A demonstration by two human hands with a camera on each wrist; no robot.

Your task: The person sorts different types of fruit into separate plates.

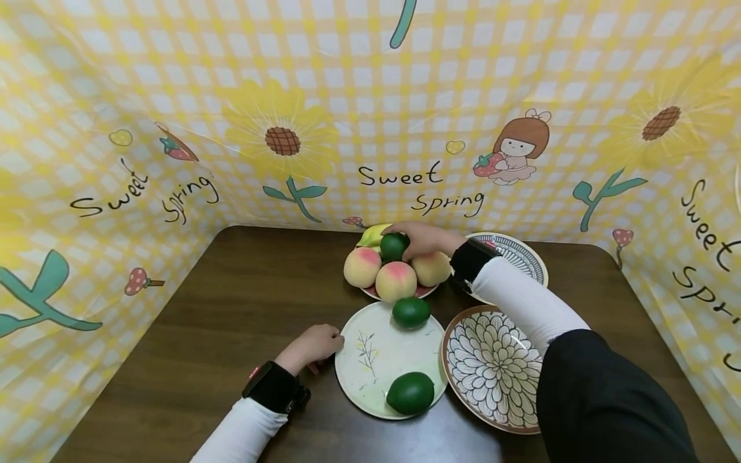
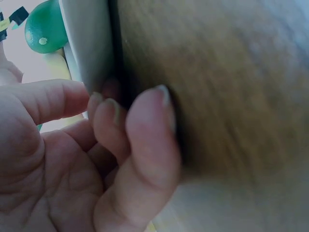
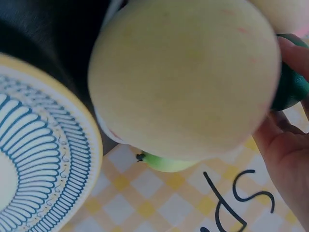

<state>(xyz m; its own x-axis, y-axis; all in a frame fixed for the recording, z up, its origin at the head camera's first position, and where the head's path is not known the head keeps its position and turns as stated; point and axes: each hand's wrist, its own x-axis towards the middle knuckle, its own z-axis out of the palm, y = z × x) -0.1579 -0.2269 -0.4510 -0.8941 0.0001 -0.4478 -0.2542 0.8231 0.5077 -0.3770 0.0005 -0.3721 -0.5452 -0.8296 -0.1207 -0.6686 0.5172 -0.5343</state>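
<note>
My right hand [image 1: 424,239] grips a dark green oval fruit [image 1: 394,247] above the heaped fruit bowl. In the right wrist view its fingers [image 3: 289,130] curl round that fruit, partly hidden behind a large peach [image 3: 186,79]. Several peaches [image 1: 396,281] and a yellow-green fruit [image 1: 373,235] crowd around it. Nearer me, a pale plate [image 1: 361,379] with a twig print carries two more green oval fruits, one at its back rim [image 1: 411,312] and one at the front [image 1: 410,393]. The left hand [image 1: 315,345] pinches this plate's left rim with bent fingers.
A flower-petal patterned plate [image 1: 492,366] with a brown rim stands right of the pale plate. Behind it, a blue-patterned plate [image 1: 523,257] lies partly under my right forearm. Yellow checked cloth [image 1: 347,96] walls in the dark wooden table [image 1: 231,289].
</note>
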